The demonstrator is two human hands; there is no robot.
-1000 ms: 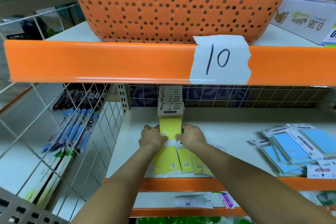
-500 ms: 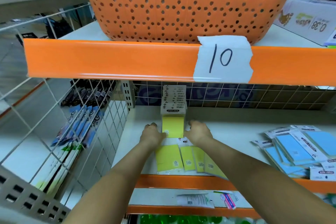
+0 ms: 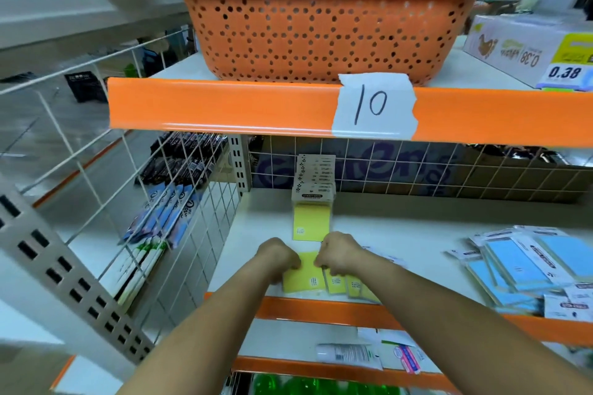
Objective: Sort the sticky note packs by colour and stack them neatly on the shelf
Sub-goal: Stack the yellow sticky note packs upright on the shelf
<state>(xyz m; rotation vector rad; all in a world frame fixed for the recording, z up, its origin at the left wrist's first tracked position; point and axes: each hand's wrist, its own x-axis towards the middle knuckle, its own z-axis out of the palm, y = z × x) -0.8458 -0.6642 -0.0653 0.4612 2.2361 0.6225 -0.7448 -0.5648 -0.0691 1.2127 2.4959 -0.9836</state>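
Observation:
A neat stack of yellow sticky note packs (image 3: 312,223) lies deep on the white shelf (image 3: 401,234), its header cards against the wire back. Nearer the front edge several loose yellow packs (image 3: 345,284) lie side by side. My left hand (image 3: 276,256) and my right hand (image 3: 340,253) have curled fingers on the far edge of the leftmost front yellow pack (image 3: 304,276), one hand at each top corner. A loose pile of blue sticky note packs (image 3: 519,264) sits on the right of the shelf.
An orange perforated basket (image 3: 321,16) stands on the shelf above, over a paper label "10" (image 3: 373,104). A wire grid wall (image 3: 179,202) closes the left side, with hanging goods behind it. Small packets (image 3: 349,353) lie on the lower shelf.
Both hands have let go of the back yellow stack and pulled toward me, onto the leftmost front yellow pack. The view has shifted to the left.

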